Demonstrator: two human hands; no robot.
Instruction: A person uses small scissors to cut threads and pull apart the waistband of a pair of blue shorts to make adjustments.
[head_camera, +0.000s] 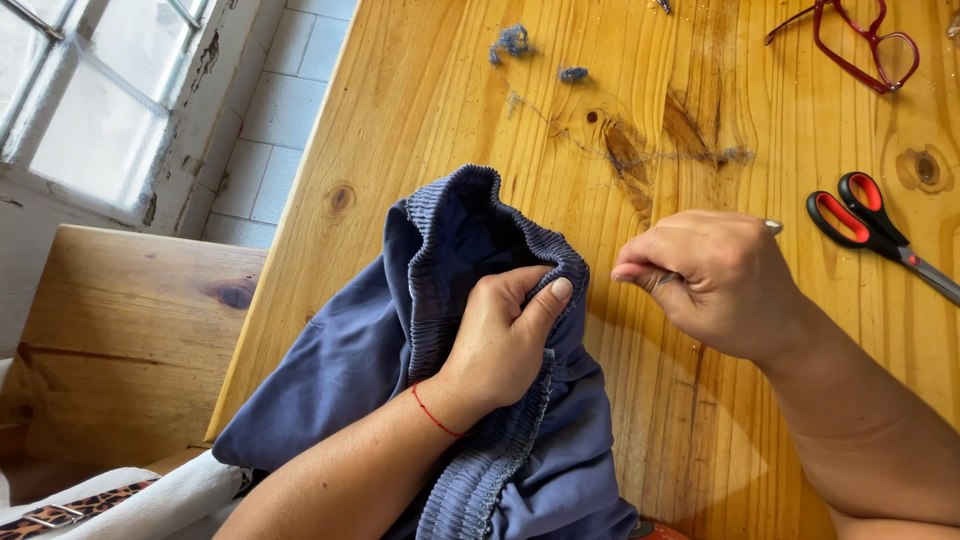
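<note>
A blue-grey garment (440, 400) with a ribbed, gathered elastic waistband lies bunched at the near left edge of the wooden desk (640, 90), part of it hanging over the edge. The left hand (505, 335) is clamped on the waistband, thumb on top and fingers curled underneath. The right hand (715, 285) hovers just beside it, fingers pinched together on something small and thin, possibly a needle. Red-handled scissors (865, 220) and red glasses (865, 40) lie farther right.
</note>
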